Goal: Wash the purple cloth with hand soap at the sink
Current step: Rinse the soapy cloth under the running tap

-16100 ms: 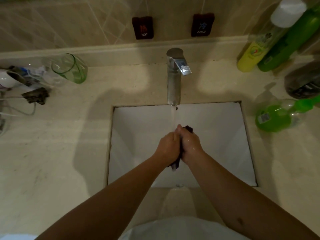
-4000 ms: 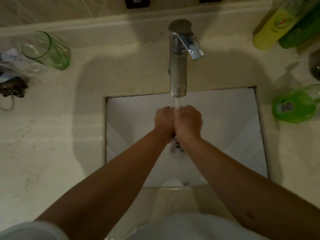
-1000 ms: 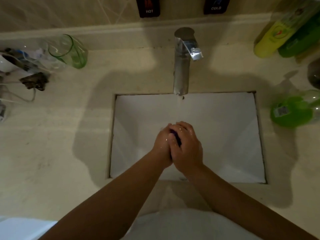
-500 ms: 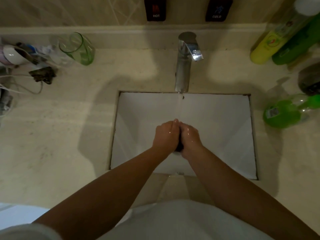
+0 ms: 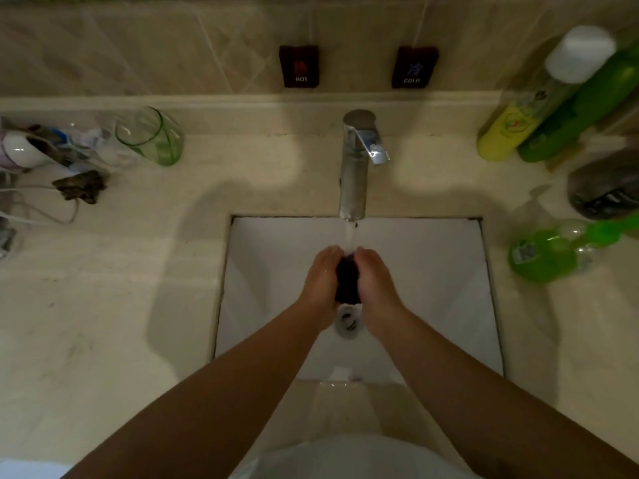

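my left hand (image 5: 320,281) and right hand (image 5: 375,281) clasp the dark purple bunched cloth (image 5: 346,281) under the chrome tap's (image 5: 354,167) stream; rinsing under way, wringing left.

Beige counter (image 5: 103,305) bears green glass (image 5: 152,138), bottles (image 5: 553,112), sunken sink (image 5: 432,288)

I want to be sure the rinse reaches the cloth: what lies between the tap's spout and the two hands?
In the head view, only a stream of water falls from the tap onto the purple cloth, bunched between left hand and right hand.
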